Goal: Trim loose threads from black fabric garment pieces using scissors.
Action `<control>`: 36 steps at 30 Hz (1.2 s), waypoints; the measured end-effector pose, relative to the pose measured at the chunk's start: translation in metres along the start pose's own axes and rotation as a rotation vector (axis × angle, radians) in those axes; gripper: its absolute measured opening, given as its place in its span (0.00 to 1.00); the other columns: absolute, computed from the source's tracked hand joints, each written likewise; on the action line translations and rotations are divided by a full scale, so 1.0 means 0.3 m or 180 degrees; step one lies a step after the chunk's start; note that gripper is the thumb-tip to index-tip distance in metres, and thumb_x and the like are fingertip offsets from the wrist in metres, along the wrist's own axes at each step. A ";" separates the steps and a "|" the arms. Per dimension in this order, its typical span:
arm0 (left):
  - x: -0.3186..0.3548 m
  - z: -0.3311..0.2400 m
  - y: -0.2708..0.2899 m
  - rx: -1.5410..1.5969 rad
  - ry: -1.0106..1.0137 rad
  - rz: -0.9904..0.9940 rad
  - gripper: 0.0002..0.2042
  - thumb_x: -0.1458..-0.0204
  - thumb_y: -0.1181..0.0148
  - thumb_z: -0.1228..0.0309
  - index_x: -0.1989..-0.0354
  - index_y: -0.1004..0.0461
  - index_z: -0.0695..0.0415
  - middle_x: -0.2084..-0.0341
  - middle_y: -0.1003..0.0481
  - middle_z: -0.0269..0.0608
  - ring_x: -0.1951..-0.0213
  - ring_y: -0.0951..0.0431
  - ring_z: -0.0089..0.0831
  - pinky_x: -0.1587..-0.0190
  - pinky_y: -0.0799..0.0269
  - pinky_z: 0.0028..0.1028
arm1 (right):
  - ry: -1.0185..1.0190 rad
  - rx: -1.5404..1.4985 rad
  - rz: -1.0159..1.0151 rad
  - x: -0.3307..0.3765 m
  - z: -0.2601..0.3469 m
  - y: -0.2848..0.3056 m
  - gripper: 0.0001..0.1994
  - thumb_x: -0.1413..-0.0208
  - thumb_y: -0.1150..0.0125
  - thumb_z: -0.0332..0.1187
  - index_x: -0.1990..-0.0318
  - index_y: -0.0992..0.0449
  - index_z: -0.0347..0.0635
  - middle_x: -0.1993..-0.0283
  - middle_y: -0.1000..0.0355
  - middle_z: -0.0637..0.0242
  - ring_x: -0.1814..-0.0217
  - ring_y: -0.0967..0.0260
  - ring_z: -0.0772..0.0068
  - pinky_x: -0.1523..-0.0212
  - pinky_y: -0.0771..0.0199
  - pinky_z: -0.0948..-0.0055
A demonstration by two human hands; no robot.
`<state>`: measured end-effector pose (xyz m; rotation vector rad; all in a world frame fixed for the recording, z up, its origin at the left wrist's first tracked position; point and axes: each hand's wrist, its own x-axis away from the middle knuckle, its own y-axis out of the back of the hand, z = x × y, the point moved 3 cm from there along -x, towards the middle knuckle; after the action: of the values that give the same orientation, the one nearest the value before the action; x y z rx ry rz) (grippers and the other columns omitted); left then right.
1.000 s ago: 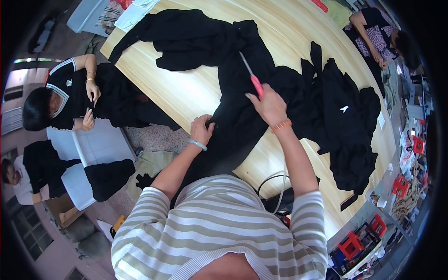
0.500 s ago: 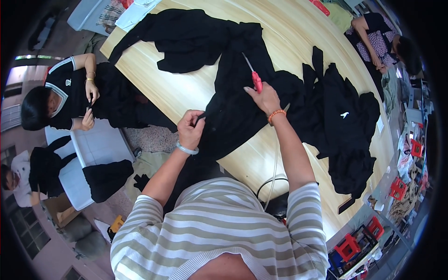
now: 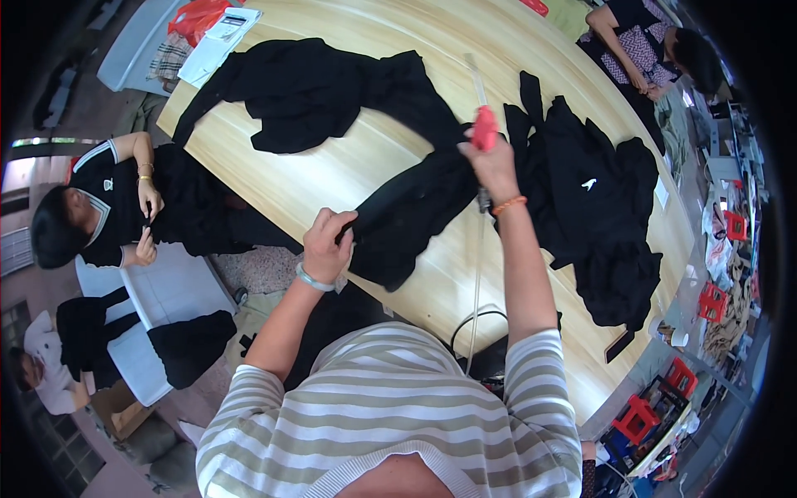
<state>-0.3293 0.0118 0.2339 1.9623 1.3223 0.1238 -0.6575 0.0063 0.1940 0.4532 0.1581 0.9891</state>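
My right hand (image 3: pixel 494 168) is closed round a red air gun (image 3: pixel 485 129) with a long thin nozzle. Its nozzle is blurred and points away over the table. A pale hose (image 3: pixel 478 282) runs from below that hand to the table's near edge. Beneath the gun, a long black garment piece (image 3: pixel 407 212) stretches from the middle of the table towards me. At its near left end, my left hand (image 3: pixel 326 247) is closed with a black edge of the cloth between thumb and fingers. Some pale material shows beside the left palm, too unclear to name.
More black garments lie on the wooden table (image 3: pixel 274 187): one at the far left (image 3: pixel 307 91), a heap at the right (image 3: pixel 594 191). A phone (image 3: pixel 618 347) lies by the right edge. Co-workers sit at left (image 3: pixel 95 195) and far right (image 3: pixel 635 50). A white bin (image 3: pixel 178 274) stands left.
My right hand has moved right with the air gun, whose nozzle has swung from up-left to nearly straight away. The black piece has shifted and bunched. My left hand is slightly lower and further left.
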 end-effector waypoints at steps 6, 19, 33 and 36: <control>0.144 0.120 -0.238 -0.0385 -0.0316 0.1627 0.09 0.53 0.40 0.76 0.63 0.22 0.53 0.71 0.30 0.43 0.71 0.24 0.44 0.69 0.27 0.41 | -0.0409 0.1230 -0.0034 0.019 -0.178 0.155 0.17 0.48 0.35 0.40 0.60 0.25 0.35 0.64 0.24 0.46 0.58 0.26 0.45 0.58 0.27 0.58; -0.111 0.097 -0.557 -0.1094 -0.0421 0.1945 0.30 0.52 0.35 0.58 0.40 0.32 0.54 0.33 0.43 0.45 0.31 0.49 0.51 0.33 0.56 0.57 | 0.0209 0.2488 0.1291 0.406 0.067 0.240 0.18 0.45 0.41 0.47 0.59 0.25 0.41 0.69 0.25 0.48 0.65 0.26 0.44 0.64 0.26 0.53; -0.208 0.174 -0.454 -0.0104 0.1534 0.1704 0.15 0.58 0.38 0.72 0.61 0.24 0.68 0.68 0.21 0.52 0.64 0.20 0.46 0.55 0.25 0.38 | 0.0119 0.2461 0.2535 0.596 -0.009 0.120 0.14 0.42 0.46 0.40 0.60 0.27 0.37 0.68 0.24 0.47 0.61 0.24 0.46 0.58 0.27 0.53; -0.226 -0.015 -0.429 0.1806 0.1464 0.1421 0.16 0.57 0.41 0.72 0.59 0.24 0.68 0.68 0.20 0.49 0.64 0.20 0.32 0.59 0.25 0.31 | 0.0652 0.1982 0.2224 0.603 -0.037 0.014 0.18 0.40 0.46 0.43 0.52 0.29 0.37 0.68 0.23 0.49 0.63 0.24 0.44 0.59 0.27 0.52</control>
<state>-0.4600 -0.0188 0.1776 2.8255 1.2572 0.4835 -0.5655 0.1622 0.1994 1.0170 0.5237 1.6791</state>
